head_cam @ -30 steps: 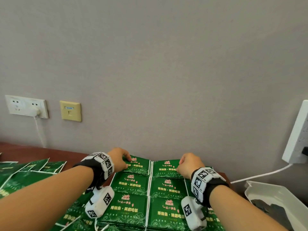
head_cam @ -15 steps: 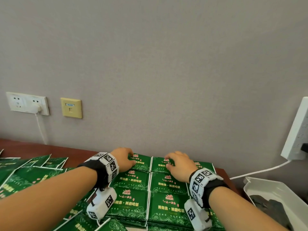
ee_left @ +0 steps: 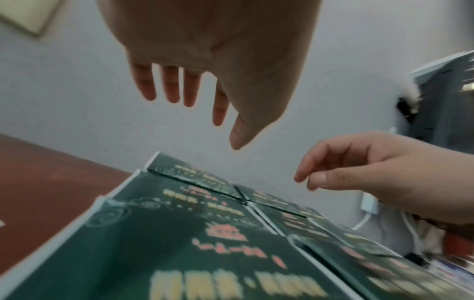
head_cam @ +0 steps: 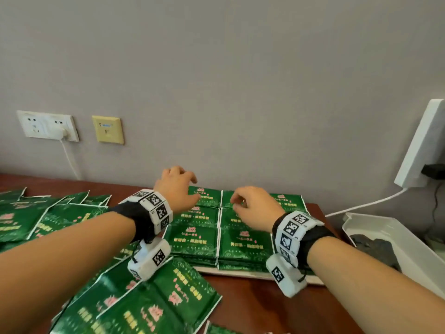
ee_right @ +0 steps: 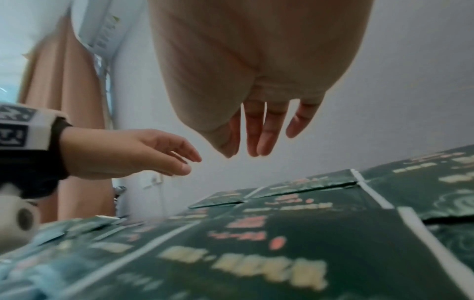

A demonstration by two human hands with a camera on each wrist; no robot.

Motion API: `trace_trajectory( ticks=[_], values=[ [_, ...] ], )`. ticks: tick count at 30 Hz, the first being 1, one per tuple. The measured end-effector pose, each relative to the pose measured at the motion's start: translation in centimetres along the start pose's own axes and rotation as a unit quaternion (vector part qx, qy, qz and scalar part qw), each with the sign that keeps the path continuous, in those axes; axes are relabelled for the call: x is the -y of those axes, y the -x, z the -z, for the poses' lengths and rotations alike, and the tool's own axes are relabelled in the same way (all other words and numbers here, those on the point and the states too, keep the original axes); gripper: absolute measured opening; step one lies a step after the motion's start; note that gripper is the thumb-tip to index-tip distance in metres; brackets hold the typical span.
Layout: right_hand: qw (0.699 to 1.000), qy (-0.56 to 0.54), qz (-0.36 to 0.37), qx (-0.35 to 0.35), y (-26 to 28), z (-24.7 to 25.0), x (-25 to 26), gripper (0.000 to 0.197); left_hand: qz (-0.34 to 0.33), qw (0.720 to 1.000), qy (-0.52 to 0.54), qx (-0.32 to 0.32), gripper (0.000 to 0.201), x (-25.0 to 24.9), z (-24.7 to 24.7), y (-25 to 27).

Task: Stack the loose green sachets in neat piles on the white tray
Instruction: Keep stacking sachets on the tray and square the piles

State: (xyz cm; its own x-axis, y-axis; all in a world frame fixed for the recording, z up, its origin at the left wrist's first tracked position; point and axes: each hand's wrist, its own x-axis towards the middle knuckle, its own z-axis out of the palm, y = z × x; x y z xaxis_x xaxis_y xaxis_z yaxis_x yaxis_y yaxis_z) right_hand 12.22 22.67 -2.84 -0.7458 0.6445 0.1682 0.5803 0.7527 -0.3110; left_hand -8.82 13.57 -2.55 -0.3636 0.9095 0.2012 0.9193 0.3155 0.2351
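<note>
Neat piles of green sachets lie in rows on the white tray, whose front edge shows under them. Loose green sachets are scattered to the left and front on the brown table. My left hand hovers above the far-left pile with relaxed fingers and holds nothing. My right hand floats over the middle piles, its fingers loosely bent and empty. Both hands are clear of the sachets, as the right wrist view of the piles also shows.
A white bin with dark contents stands at the right. A white power strip leans on the grey wall with a cable running down. Wall sockets and a yellow plate sit at the left.
Both hands have lifted off the far piles they were pressing and pulled back slightly toward me. The view has tilted down, showing more loose sachets in front.
</note>
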Motion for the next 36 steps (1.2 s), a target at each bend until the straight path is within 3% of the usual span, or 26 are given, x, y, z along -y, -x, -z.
trace_trajectory(
  ticks=[2,6,10,13,17,21,26,28,31,34,36],
  values=[
    [0.998,-0.049,-0.008,0.029,2.1,0.0,1.4,0.011,-0.044,0.999,0.016,0.004,0.033,-0.6,0.9,2.6],
    [0.983,-0.096,-0.007,0.155,7.5,-0.9,3.5,0.017,-0.102,0.985,-0.016,0.135,0.017,-1.7,0.9,8.7],
    [0.971,-0.061,0.011,0.233,12.7,-1.7,5.4,0.032,-0.106,0.980,-0.039,0.162,0.030,-2.4,0.8,13.5],
    [0.960,0.005,0.011,0.278,15.8,-2.5,6.1,0.064,-0.047,0.966,-0.113,0.230,0.064,-2.1,0.3,16.0],
    [0.958,0.024,-0.020,0.287,17.3,-3.4,6.0,0.080,0.000,0.958,-0.133,0.253,0.094,-1.3,-0.7,17.4],
    [0.955,-0.015,-0.083,0.284,17.3,-3.1,4.9,0.073,0.034,0.960,-0.109,0.256,0.101,-0.6,-0.5,17.3],
    [0.970,-0.065,-0.104,0.212,18.3,-3.8,3.7,0.064,0.068,0.965,0.000,0.252,0.117,1.6,-0.7,17.4],
    [0.969,-0.143,-0.113,0.169,18.8,-4.3,2.8,0.061,0.057,0.964,0.093,0.244,0.112,2.3,-0.9,17.7],
    [0.942,-0.291,-0.107,0.126,19.4,-4.3,1.6,0.051,0.043,0.958,0.211,0.187,0.094,3.6,-1.4,18.1],
    [0.903,-0.412,-0.112,0.054,19.9,-3.8,1.2,0.027,0.020,0.930,0.333,0.153,0.039,4.6,-1.5,18.2],
    [0.859,-0.491,-0.144,0.000,20.0,-3.3,0.8,0.019,0.024,0.904,0.404,0.134,0.017,4.9,-1.6,17.9]
  ],
)
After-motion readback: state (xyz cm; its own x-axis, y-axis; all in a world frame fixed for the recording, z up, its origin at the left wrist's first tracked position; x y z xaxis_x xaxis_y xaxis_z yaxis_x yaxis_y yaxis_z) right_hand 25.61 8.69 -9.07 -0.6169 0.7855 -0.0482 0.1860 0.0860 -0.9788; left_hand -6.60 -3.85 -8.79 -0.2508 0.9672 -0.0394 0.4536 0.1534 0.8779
